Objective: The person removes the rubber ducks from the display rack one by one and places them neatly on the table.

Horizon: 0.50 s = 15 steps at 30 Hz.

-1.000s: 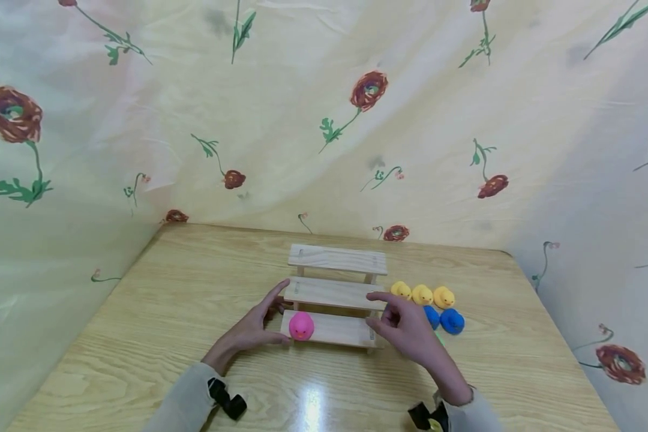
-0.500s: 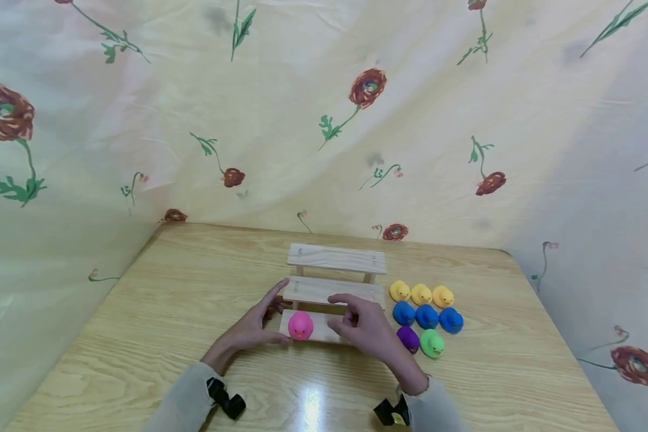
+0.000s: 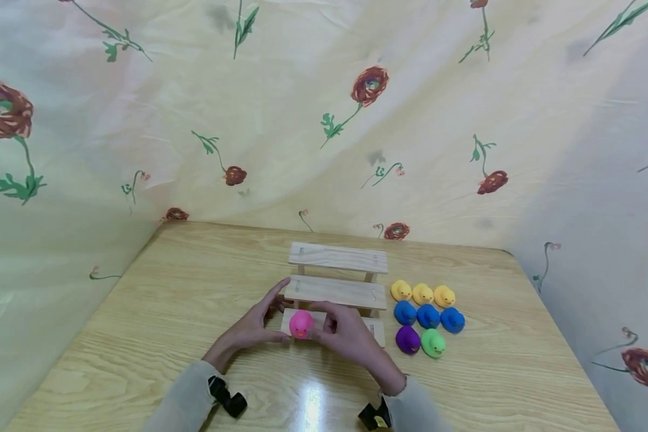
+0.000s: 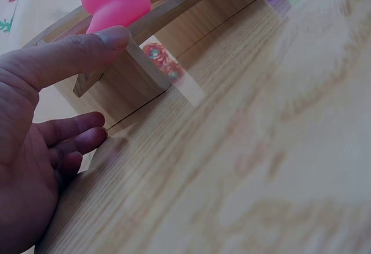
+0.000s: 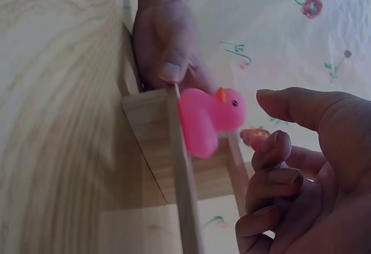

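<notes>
A pink rubber duck (image 3: 301,324) sits upright at the left end of the lowest step of a three-step wooden stand (image 3: 336,292). My left hand (image 3: 251,327) is spread at the stand's left end. In the left wrist view its straight thumb (image 4: 87,51) presses on the end of the lowest step, with the other fingers low beside the stand's side piece. My right hand (image 3: 351,336) is over the lowest step, just right of the duck. In the right wrist view the thumb and index finger are parted, facing the duck's head (image 5: 229,110) with a gap between.
To the stand's right, on the wooden table (image 3: 167,312), are three yellow ducks (image 3: 423,294), three blue ducks (image 3: 428,316), a purple duck (image 3: 408,340) and a green duck (image 3: 434,344). Behind the table hangs a flowered cloth (image 3: 281,120).
My right hand has moved left along the lowest step to the pink duck, uncovering the blue, purple and green ducks. The left hand and pink duck have stayed in place.
</notes>
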Motion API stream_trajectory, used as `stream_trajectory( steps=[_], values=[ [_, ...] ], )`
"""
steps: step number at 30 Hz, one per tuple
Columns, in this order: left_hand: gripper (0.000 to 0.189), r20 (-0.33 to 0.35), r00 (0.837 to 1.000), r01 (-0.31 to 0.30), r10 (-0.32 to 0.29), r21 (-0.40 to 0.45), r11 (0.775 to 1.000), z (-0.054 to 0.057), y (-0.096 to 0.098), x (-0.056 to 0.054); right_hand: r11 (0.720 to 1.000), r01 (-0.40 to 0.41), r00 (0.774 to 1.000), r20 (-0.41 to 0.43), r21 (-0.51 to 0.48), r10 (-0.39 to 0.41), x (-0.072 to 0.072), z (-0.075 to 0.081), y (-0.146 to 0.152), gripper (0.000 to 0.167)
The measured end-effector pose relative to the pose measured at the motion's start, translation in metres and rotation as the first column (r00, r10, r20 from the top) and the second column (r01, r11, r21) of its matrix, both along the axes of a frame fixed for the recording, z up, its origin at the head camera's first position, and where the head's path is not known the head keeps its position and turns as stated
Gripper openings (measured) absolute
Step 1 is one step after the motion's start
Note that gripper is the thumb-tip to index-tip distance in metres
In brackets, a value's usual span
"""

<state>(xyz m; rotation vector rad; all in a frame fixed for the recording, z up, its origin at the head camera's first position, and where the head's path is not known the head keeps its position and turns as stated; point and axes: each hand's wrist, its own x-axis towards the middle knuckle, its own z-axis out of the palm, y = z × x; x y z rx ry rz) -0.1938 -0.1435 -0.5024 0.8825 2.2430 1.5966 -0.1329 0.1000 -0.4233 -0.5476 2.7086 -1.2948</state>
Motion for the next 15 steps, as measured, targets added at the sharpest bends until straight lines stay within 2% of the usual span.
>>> stream_trajectory(
  steps=[7,15],
  values=[
    [0.112,0.0,1.0,0.001,-0.001,-0.001,1.0,0.001,0.0,0.0,0.999,0.008,1.0,0.009,0.036,-0.009,0.002,-0.004,-0.009,0.041],
    [0.112,-0.012,1.0,-0.008,0.008,-0.008,1.0,0.001,0.0,0.001,0.996,0.024,0.999,-0.026,0.082,-0.022,0.004,-0.011,-0.015,0.045]
  ],
)
